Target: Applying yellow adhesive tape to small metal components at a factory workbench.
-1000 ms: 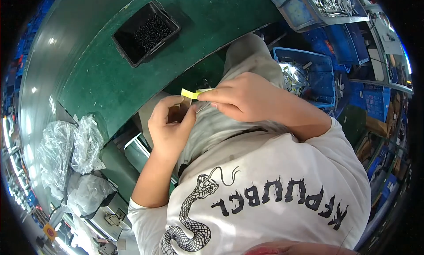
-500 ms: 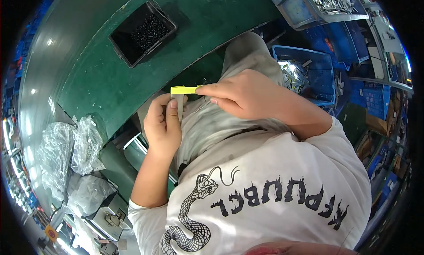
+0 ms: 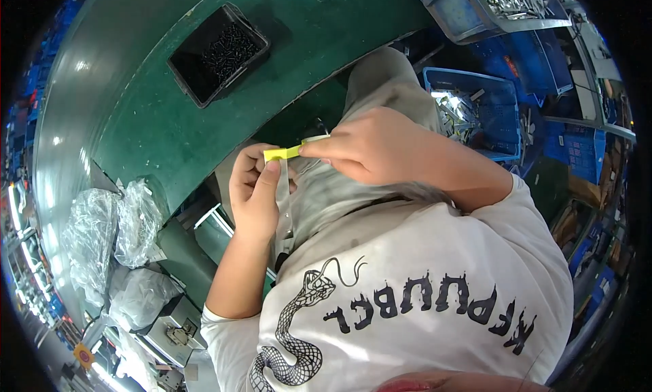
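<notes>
Nearest of all was your white shirt, with a black snake printed on its left side, and beyond it your grey trousers. At the near left, clear plastic bags lay heaped beside a metal box. Over your lap, just short of the bench edge, you had a bright yellow strip stretched between your two hands. Your left hand had its fingers curled in and closed on the strip's left end, the thumb pressed to its lower edge; a pale, see-through strip hung down beside that thumb, though whether it was joined to the yellow one could not be told. Your right hand came in from the right with its index fingertip touching the strip's right end and its thumb set a little apart, lower down; you could not tell from this view whether its other fingers gripped anything. Farther off, the worn green bench curved away to the left, and on it stood a black tray partly filled with small black pieces. To the right of your knee, below the bench, sat a blue crate with loose metal parts inside. At the far right, a grey-blue bin held a pile of thin, shiny pieces.
</notes>
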The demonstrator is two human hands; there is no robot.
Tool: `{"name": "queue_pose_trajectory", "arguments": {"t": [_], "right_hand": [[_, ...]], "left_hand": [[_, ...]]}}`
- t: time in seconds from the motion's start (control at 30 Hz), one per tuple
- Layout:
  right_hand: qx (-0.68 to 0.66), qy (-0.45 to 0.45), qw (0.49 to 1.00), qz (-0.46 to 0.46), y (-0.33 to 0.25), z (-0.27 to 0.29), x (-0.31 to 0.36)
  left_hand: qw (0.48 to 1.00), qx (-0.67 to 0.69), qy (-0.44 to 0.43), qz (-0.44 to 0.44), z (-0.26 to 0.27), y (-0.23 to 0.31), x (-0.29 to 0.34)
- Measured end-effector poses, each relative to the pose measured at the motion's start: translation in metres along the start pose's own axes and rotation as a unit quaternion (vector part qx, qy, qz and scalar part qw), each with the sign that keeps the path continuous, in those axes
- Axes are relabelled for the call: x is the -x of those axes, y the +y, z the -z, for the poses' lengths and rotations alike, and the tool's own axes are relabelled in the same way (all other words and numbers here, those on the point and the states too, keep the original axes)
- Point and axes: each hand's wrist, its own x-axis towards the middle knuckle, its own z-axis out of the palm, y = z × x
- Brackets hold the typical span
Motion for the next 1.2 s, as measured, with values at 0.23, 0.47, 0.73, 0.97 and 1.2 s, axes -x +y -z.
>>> {"name": "queue_pose_trajectory", "arguments": {"t": [0.23, 0.47, 0.73, 0.97, 1.2], "right_hand": [[0.040, -0.022, 0.999, 0.024, 0.006, 0.015, -0.003], [0.032, -0.037, 0.999, 0.017, 0.025, 0.086, -0.067], [0.068, -0.090, 0.994, -0.012, 0.055, 0.125, -0.144], [0.121, -0.141, 0.981, -0.048, 0.075, 0.116, -0.163], [0.215, -0.122, 0.969, -0.008, 0.080, 0.095, -0.148]], "left_hand": [[0.998, -0.031, 0.001, 0.048, -0.005, 0.005, -0.007], [0.983, -0.162, 0.059, 0.064, -0.043, 0.084, -0.070], [0.987, -0.139, 0.075, 0.028, -0.047, 0.115, -0.141], [0.979, -0.173, 0.085, 0.060, -0.040, 0.106, -0.167], [0.972, -0.197, 0.105, 0.078, -0.029, 0.113, -0.149]]}}
